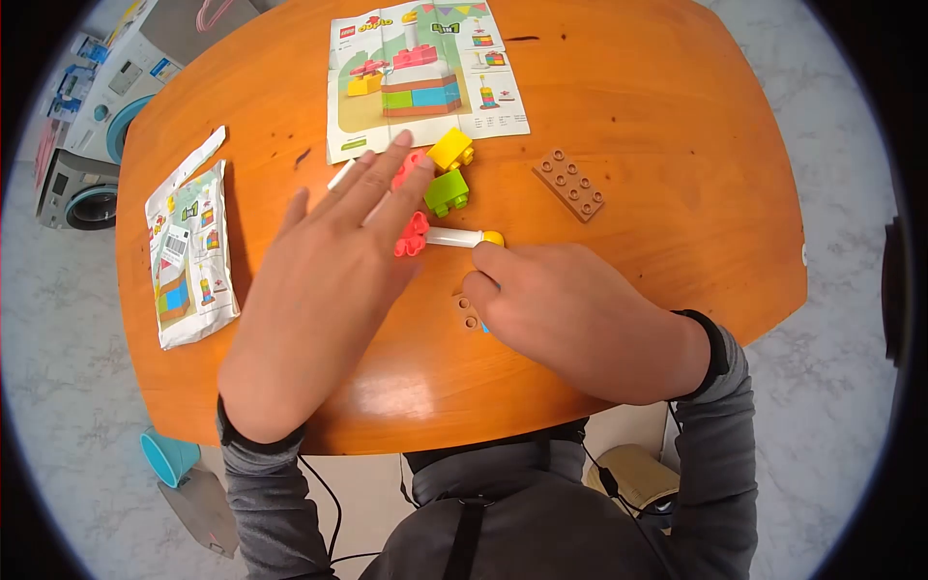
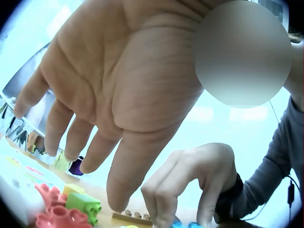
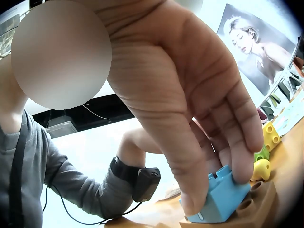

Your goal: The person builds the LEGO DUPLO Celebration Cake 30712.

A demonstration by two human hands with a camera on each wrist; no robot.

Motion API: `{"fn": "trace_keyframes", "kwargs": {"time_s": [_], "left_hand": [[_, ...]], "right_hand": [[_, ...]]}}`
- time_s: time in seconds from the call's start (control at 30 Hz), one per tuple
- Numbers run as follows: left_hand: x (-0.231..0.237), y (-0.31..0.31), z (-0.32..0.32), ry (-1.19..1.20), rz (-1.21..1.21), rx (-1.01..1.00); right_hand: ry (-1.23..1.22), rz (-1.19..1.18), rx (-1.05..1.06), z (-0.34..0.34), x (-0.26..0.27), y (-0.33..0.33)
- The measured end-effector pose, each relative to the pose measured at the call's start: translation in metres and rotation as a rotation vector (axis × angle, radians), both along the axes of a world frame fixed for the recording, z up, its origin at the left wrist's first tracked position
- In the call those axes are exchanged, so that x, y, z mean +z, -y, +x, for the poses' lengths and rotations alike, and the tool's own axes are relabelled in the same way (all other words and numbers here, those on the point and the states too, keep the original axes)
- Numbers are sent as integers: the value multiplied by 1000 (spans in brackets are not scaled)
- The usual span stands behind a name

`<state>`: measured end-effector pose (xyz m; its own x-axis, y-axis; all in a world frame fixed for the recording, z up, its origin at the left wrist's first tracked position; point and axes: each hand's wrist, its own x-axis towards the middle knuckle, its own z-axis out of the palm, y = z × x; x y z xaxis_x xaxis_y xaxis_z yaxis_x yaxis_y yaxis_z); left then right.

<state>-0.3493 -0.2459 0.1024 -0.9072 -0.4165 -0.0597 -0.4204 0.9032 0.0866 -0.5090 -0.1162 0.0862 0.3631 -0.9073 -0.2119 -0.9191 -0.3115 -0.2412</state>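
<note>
Right grip [image 1: 570,314] pinches a blue block [image 3: 222,197] between thumb and fingertips, on a brown plate [image 3: 263,206]. Left grip [image 1: 324,266], fingers straight, holding nothing, hovers left of that plate, near red flowers [image 1: 411,237].

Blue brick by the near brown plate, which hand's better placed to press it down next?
Probably the right hand: it pinches the blue brick on or just over the near brown plate. The left hand is open and empty, near the red flower bricks.

Two front-loading machines [image 1: 124,85], teal bucket [image 1: 187,451], marbled floor [image 1: 60,329], black-and-white poster [image 3: 260,45].
</note>
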Motion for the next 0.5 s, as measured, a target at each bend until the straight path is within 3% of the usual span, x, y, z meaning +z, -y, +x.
{"fn": "trace_keyframes", "kwargs": {"time_s": [0.07, 0.27, 0.5], "left_hand": [[-6, -3, -4, -43, 94, -49], [-17, 8, -5, 24, 21, 68], [-20, 15, -5, 55, -16, 10]], "right_hand": [[0, 0, -5, 2, 0, 0], [-81, -104, -54, 12, -6, -3], [-98, -66, -41, 10, -1, -2]]}}
